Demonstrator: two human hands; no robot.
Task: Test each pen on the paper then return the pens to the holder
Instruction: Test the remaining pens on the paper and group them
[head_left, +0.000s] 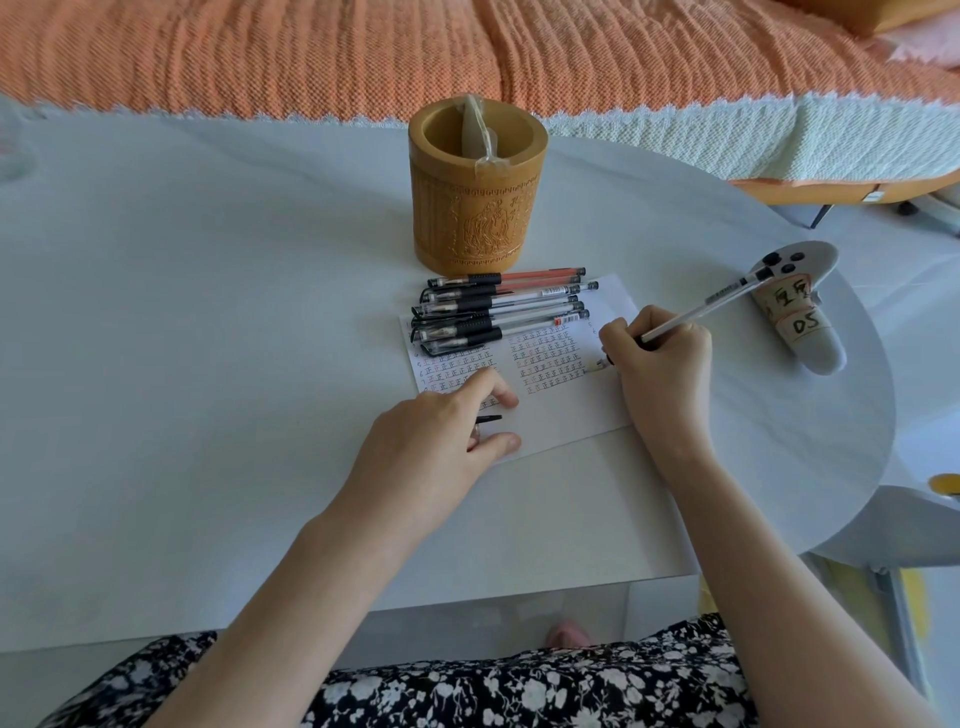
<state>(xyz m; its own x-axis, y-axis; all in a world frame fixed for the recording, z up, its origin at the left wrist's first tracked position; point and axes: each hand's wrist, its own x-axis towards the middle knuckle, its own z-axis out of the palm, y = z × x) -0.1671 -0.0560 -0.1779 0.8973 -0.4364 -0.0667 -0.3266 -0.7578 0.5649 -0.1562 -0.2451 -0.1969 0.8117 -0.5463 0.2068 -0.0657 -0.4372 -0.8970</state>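
Note:
A white sheet of paper (561, 415) covered with rows of small written marks lies on the table. Several capped gel pens (498, 312) lie side by side across its far edge. Behind them stands a carved bamboo pen holder (478, 208) with a plastic-wrapped item inside. My right hand (657, 358) grips a pen (711, 304), its tip down on the paper's right part. My left hand (447, 431) rests on the paper's near left corner and holds a black pen cap (490, 418) between thumb and fingers.
A white controller (795, 312) with paper labels lies at the right on the white table (208, 364). An orange bedspread (363, 52) runs along the far edge. The table's near edge is just in front of my floral-clothed lap.

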